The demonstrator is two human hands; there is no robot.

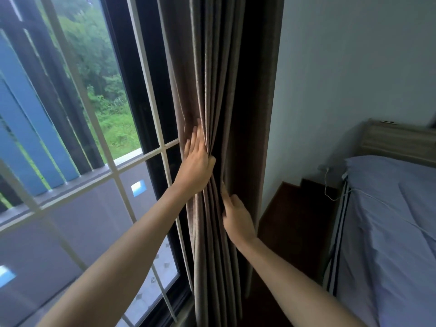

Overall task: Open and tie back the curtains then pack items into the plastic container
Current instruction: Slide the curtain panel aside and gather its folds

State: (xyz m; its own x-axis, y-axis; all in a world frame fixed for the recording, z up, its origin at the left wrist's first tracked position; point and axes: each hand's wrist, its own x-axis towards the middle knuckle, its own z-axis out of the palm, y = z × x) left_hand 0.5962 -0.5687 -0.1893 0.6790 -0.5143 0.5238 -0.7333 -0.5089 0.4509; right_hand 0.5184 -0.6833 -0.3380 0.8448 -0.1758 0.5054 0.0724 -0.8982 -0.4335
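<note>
A brown curtain [212, 79] hangs gathered in folds against the right side of the window, beside the wall corner. My left hand [197, 161] presses on the curtain's left edge, thumb hooked into a fold and fingers flat on the cloth. Lower and to the right, my right hand [237, 215] lies against the folds with its fingers slipped into the cloth. No tie-back and no plastic container are in view.
The window [132, 95] with white grille bars [151, 159] fills the left, with a balcony and greenery outside. A white wall [354, 67] is to the right. A bed [396, 220] with a blue-grey sheet, a wooden headboard [396, 140] and a dark bedside stand [297, 208] sit lower right.
</note>
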